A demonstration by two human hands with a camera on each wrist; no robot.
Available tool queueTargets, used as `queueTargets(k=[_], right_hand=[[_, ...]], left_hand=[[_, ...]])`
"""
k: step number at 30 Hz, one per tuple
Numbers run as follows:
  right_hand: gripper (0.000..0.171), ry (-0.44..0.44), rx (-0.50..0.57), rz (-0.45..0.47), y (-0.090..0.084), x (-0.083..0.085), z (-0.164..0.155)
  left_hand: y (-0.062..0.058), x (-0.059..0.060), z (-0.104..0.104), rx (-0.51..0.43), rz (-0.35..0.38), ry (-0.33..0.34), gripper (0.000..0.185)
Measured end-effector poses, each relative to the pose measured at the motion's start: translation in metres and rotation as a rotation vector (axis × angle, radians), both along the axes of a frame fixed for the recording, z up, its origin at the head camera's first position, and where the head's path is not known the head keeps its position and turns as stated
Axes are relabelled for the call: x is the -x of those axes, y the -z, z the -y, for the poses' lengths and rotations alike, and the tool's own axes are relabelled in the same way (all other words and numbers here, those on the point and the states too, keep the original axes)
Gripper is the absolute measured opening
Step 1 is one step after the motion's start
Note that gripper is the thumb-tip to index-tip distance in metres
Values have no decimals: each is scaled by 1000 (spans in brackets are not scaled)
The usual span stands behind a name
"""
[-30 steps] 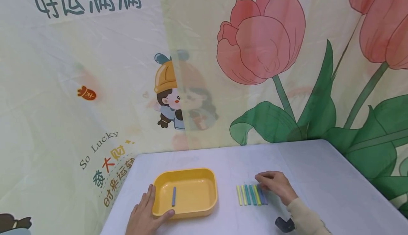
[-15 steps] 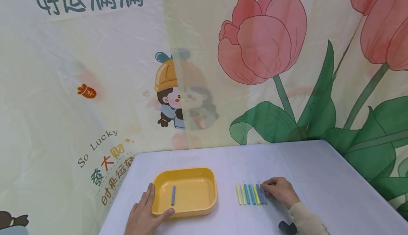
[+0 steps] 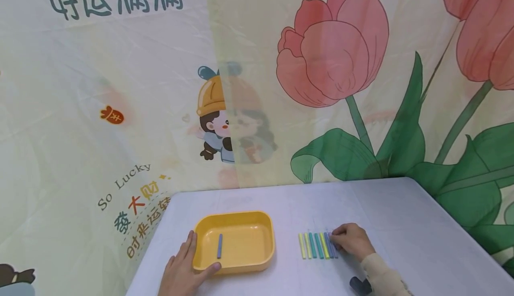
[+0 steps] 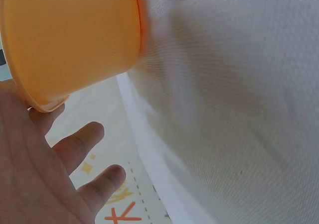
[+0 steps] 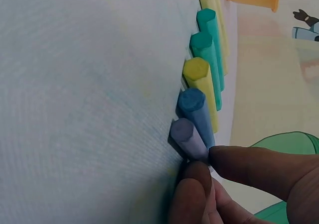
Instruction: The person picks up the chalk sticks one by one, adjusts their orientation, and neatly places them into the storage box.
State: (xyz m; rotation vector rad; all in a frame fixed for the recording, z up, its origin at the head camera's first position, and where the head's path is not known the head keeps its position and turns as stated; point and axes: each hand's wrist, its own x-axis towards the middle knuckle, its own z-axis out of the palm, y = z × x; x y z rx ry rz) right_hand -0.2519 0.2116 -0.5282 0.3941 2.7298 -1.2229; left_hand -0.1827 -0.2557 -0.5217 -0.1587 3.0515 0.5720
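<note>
A row of several chalk sticks [image 3: 317, 245] in yellow, teal, blue and lavender lies on the white table [image 3: 401, 224]. My right hand [image 3: 353, 241] sits at the row's right end. In the right wrist view my right hand [image 5: 204, 167] pinches the lavender end stick [image 5: 188, 137] between thumb and finger, beside a blue stick [image 5: 195, 109]. A yellow tray [image 3: 263, 224] holds one blue stick [image 3: 219, 246]. My left hand [image 3: 182, 269] lies flat against the tray's left front corner, thumb on the front rim. The left wrist view shows the tray [image 4: 70, 35] above my left hand [image 4: 35, 164], whose fingers are spread.
Printed cloth with tulips [image 3: 333, 42] and cartoon figures [image 3: 217, 117] hangs behind and to the left of the table. The table's left edge [image 4: 149, 154] runs close to the left hand. A black wrist mount [image 3: 358, 285] shows at the bottom.
My right hand has slid from the far ends of the sticks to the right end of the row and closed on the lavender stick. The left hand and tray have stayed put.
</note>
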Motion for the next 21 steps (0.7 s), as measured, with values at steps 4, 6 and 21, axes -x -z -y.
queueTargets(k=[4, 6, 21], right_hand=[[26, -1, -34, -3, -3, 0, 3], [25, -2, -51, -2, -5, 0, 5], [16, -11, -125, -11, -10, 5, 13]], left_hand=[[-1, 0, -1, -4, -18, -1, 132], [-1, -1, -1, -2, -33, 1, 132], [0, -1, -1, -1, -28, -6, 131]])
